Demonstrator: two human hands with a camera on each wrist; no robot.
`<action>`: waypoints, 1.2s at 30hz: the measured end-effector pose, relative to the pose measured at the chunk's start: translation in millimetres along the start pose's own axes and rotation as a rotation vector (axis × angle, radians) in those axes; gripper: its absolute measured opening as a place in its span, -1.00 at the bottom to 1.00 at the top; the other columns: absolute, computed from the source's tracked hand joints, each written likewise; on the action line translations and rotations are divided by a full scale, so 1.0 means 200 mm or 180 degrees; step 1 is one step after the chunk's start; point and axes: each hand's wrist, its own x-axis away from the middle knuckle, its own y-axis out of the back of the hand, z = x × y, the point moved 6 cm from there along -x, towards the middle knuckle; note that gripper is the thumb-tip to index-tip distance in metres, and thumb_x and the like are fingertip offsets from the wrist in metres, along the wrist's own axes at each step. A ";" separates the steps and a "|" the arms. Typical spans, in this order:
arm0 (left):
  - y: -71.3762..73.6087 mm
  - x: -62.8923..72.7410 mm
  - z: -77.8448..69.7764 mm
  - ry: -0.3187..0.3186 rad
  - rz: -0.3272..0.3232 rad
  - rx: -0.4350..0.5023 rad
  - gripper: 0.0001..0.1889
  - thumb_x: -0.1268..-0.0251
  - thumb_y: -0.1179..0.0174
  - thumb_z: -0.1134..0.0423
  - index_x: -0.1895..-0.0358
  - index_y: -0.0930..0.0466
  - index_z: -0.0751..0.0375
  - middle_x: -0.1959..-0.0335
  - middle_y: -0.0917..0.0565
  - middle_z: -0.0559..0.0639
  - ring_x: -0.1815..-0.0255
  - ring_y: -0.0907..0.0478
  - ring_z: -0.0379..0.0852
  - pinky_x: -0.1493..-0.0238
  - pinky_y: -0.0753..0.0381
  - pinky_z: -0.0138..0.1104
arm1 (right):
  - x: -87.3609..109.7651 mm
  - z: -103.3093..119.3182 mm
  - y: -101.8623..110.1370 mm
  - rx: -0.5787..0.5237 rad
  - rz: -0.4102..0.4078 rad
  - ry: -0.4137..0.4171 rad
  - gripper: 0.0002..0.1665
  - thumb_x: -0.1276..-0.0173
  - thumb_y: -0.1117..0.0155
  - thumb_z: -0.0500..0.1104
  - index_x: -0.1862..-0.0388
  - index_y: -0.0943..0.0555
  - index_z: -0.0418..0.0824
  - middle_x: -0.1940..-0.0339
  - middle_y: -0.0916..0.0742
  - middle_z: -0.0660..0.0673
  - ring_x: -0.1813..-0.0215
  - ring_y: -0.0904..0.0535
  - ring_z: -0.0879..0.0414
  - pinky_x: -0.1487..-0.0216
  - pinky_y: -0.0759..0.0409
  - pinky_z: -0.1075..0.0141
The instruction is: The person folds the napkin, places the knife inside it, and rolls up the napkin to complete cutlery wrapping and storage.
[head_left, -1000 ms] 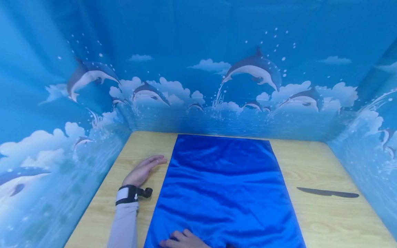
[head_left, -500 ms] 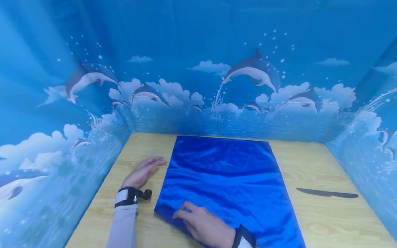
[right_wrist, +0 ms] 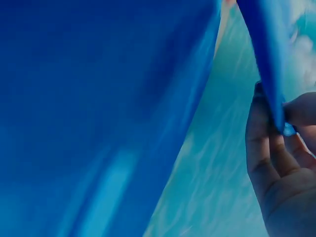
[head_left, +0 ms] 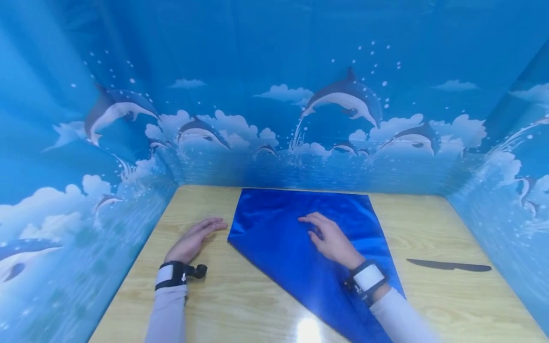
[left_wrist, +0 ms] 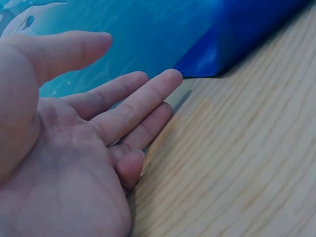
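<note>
A shiny blue cloth (head_left: 279, 247) lies on the table with its near left part lifted and folded over, so a slanting edge runs toward the bottom. My right hand (head_left: 336, 240) is over the cloth's middle; in the right wrist view, the thumb and fingers pinch a corner of the cloth (right_wrist: 271, 69). Left of the cloth, my left hand (head_left: 195, 240) rests on its side on the wood, holding nothing. Its fingers (left_wrist: 138, 106) are nearly straight and point toward the cloth's left edge, as the left wrist view shows.
A dark knife (head_left: 448, 265) lies on the right side of the wooden table (head_left: 240, 305). A blue curtain printed with dolphins (head_left: 347, 97) encloses the back and both sides. Each wrist wears a strap, the right one (head_left: 369, 278) above the cloth.
My right hand has come up from the bottom edge, lifting the near left part of the cloth and carrying it forward and right. Bare wood shows there now. The left hand stays put.
</note>
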 end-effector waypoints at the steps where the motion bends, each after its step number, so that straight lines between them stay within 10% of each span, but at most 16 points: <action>1: 0.00 0.00 0.00 -0.0005 0.0000 -0.0025 -0.56 -0.58 0.02 -0.14 -0.30 -0.61 -0.06 -0.52 -0.33 -0.13 -0.64 -0.02 0.04 -0.60 0.05 0.12 | -0.01 -0.06 0.04 0.0010 -0.0082 -0.0085 -0.47 -0.47 -0.20 -0.32 -0.37 -0.54 0.01 -0.25 -0.61 0.04 0.08 -0.62 0.11 0.25 -0.65 0.28; 10: 0.01 0.02 -0.02 0.0023 0.0019 -0.0024 -0.52 -0.57 0.03 -0.17 -0.33 -0.57 -0.04 -0.55 -0.29 -0.15 -0.65 0.01 0.03 -0.59 -0.01 0.12 | -0.04 -0.53 0.30 -0.0402 -0.0696 -0.1066 -0.40 -0.51 -0.16 -0.28 -0.50 -0.41 -0.12 -0.49 -0.44 -0.27 0.08 -0.55 -0.12 0.36 -0.49 0.31; 14: 0.02 0.00 -0.01 0.0052 0.0004 0.0039 -0.54 -0.57 0.02 -0.16 -0.31 -0.59 -0.06 -0.54 -0.29 -0.16 -0.65 0.01 0.02 -0.59 0.03 0.13 | -0.03 -0.69 0.36 -0.0946 -0.0854 -0.1548 -0.35 -0.54 -0.06 -0.30 -0.58 -0.29 -0.15 -0.62 -0.23 -0.30 -0.20 -0.48 -0.21 -0.06 -0.58 0.13; 17: 0.02 -0.01 0.00 0.0038 0.0024 0.0075 -0.53 -0.59 0.04 -0.14 -0.32 -0.58 -0.02 -0.54 -0.29 -0.16 -0.65 0.01 0.02 -0.59 0.04 0.14 | -0.02 -0.78 0.38 -0.1326 -0.0978 -0.1740 -0.32 -0.55 0.03 -0.33 -0.62 -0.18 -0.23 -0.67 -0.09 -0.30 -0.61 -0.07 -0.21 -0.54 -0.21 -0.06; 21: 0.00 -0.01 0.02 0.0037 0.0037 0.0058 -0.54 -0.59 0.04 -0.14 -0.33 -0.58 -0.03 -0.53 -0.30 -0.18 -0.64 -0.01 0.01 -0.59 0.03 0.13 | 0.01 -0.85 0.39 -0.1544 -0.1050 -0.1901 -0.28 -0.53 0.09 -0.37 -0.63 -0.06 -0.35 -0.67 -0.01 -0.35 -0.67 0.16 -0.23 -0.62 0.04 -0.13; 36: 0.01 0.01 0.00 0.0040 0.0029 0.0011 -0.54 -0.62 0.07 -0.11 -0.33 -0.58 -0.01 -0.55 -0.28 -0.18 -0.64 0.00 0.01 -0.59 0.02 0.13 | 0.03 -0.93 0.36 -0.1445 -0.1243 -0.2399 -0.31 -0.61 0.21 -0.24 -0.64 0.02 -0.36 -0.65 -0.07 -0.41 -0.58 -0.07 -0.25 -0.57 -0.14 -0.09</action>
